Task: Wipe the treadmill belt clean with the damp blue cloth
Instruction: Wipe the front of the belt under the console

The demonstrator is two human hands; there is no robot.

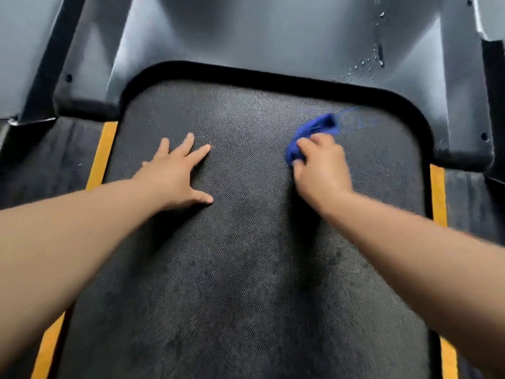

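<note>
From my seat I count two orange-yellow stripes, one along each long edge of the treadmill. The left stripe point(102, 154) runs beside a dark ribbed side rail point(49, 165) and is crossed lower down by the left forearm.

Just right of it, my left hand point(175, 176) lies flat on the dark grey textured treadmill belt point(246, 283). Its fingers are straight and spread, the thumb is out to the side, and it holds nothing.

The one belt fills the middle of the view, with darker blotches on the part nearest me. Beyond it rises a single glossy grey plastic motor cover point(273, 36), edged by a black curved lip.

Further right is the one crumpled blue cloth point(314, 132), pressed on the belt near its far right corner, close to that lip. My right hand point(322, 168) grips it with fingers curled round the bunched fabric, part of which sticks out past the knuckles. The cloth is blurred.

Above it, a scatter of water droplets point(374, 58) sits on the cover's right side. The right stripe point(438, 195) closes the view, crossed by the right forearm.
</note>
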